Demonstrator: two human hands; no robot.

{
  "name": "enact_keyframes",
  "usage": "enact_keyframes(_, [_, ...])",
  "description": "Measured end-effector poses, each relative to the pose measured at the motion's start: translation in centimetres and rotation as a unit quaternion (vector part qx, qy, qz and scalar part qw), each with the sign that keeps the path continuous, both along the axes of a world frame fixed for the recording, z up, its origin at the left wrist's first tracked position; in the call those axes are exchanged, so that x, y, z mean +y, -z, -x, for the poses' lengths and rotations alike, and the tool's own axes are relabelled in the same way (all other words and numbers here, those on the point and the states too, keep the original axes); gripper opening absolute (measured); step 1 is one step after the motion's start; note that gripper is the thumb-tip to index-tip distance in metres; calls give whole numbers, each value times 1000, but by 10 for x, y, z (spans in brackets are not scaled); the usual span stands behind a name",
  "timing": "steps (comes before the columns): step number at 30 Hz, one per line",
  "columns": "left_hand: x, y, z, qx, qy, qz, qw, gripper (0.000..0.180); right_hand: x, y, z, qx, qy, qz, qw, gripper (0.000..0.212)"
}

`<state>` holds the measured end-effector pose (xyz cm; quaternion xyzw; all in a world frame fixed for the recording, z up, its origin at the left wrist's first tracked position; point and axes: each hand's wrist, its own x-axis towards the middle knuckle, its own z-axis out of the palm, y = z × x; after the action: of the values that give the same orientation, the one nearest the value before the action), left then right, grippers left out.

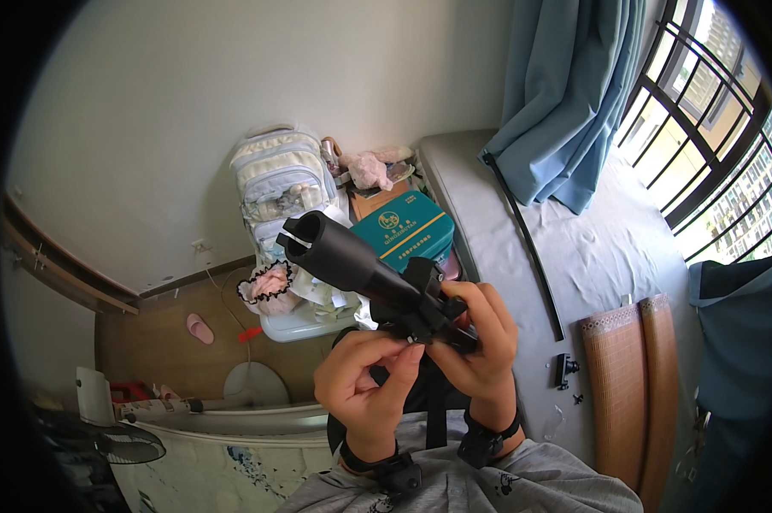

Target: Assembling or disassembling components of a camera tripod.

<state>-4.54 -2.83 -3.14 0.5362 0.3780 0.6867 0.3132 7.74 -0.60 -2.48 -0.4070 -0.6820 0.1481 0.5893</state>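
Both my hands hold a black tubular device [345, 258] with a wide, notched open end that points up and to the left. Its narrower lower part carries a black clamp-like fitting, and its exact kind cannot be made out. My right hand [487, 350] is closed around the lower right side of this fitting. At its underside, my left hand [362, 380] is closed, thumb and fingers pinched together at the device's lower edge. My fingers hide part of the fitting there. On the grey bed [535, 329] to the right lie a small black bracket-like part [565, 370] and tiny black pieces [578, 398].
A long black rod [529, 252] and a rolled woven mat [615, 393] rest on the bed. Beyond the device are a teal box [428, 224] and a pale backpack [270, 175]. Left, a pink slipper [199, 328] lies on the floor, with a fan [134, 445] nearer me.
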Motion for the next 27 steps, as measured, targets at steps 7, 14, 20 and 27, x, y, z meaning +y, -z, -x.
enact_keyframes(7, [5, -6, -8, -7, -11, -51, 999, 18, 1, 2, -1, 0, 1, -6, 1000, 52])
enact_keyframes(14, [3, -6, -2, 41, -28, -18, 999, 21, 0, 2, 0, 3, -1, -4, 1000, 53])
enact_keyframes(20, [1, -11, -9, -65, 7, 7, 998, 24, 0, 2, -1, 4, -6, -3, 1000, 53])
enact_keyframes(27, [3, 6, 6, 4, 27, -71, 997, 32, 1, 3, -1, 3, -3, -3, 1000, 53])
